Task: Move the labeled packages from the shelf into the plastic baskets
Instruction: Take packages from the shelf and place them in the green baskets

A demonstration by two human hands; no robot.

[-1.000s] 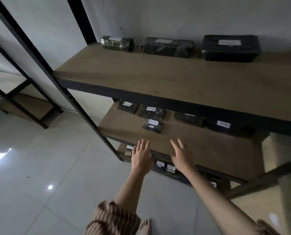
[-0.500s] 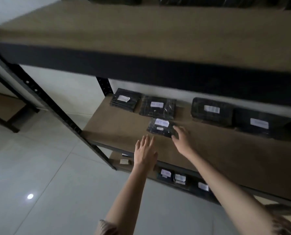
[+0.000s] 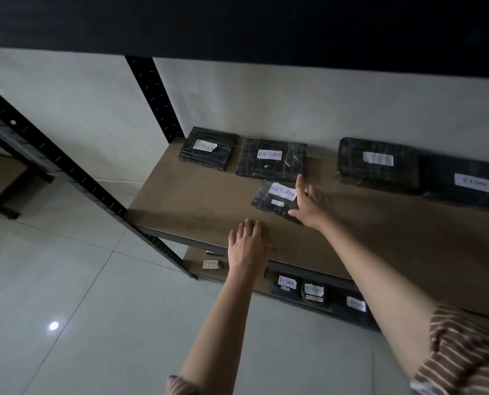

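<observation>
Package [image 3: 274, 198] labeled RETURN lies flat on middle shelf [image 3: 197, 206], nearer the front edge than the back-row packages. Right hand [image 3: 308, 206] spread open, touching package's right edge. Left hand [image 3: 247, 248] spread flat at shelf's front edge, apart from package.

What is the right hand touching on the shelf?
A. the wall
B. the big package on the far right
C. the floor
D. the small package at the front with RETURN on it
D: the right hand rests against the right edge of the small front package, whose white label reads RETURN, while the left hand lies flat on the bare front of the shelf board.
</observation>
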